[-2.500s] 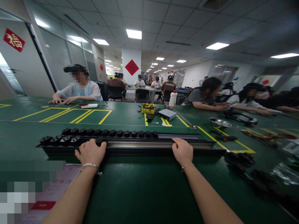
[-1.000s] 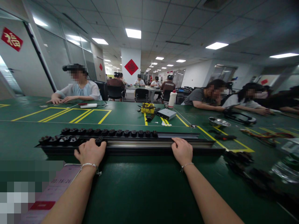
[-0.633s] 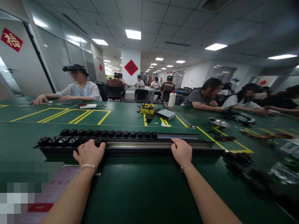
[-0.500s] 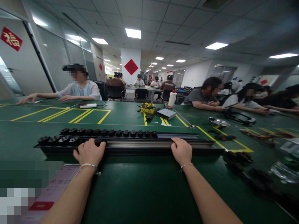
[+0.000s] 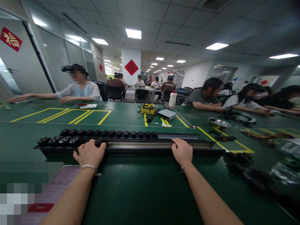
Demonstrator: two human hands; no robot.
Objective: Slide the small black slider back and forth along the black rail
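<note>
A long black rail [image 5: 140, 153] with a shiny metal channel lies crosswise before me. Several black round-topped modules [image 5: 63, 142] sit in its left end. My left hand [image 5: 92, 152] is closed over the row there, its fingers bent around a black module [image 5: 99, 142] that shows beside the thumb and index finger. Further right, my right hand [image 5: 182, 152] grips the rail, fingers over its upper edge; the thumb is mostly hidden. Behind lies a second rail [image 5: 178, 136], filled with similar modules [image 5: 112, 133] along most of its length.
A phone [image 5: 55, 187] showing a timer lies by my left forearm. Loose black modules [image 5: 260, 181] form a line at right, near a clear plastic bag [image 5: 287, 170]. Further back are a metal bowl [image 5: 219, 122], a grey box [image 5: 166, 114] and a white bottle [image 5: 172, 100]. Co-workers sit across the table.
Both my hands and the rails stay almost exactly where they were. Across the table at left, a co-worker's outstretched hand has moved further left.
</note>
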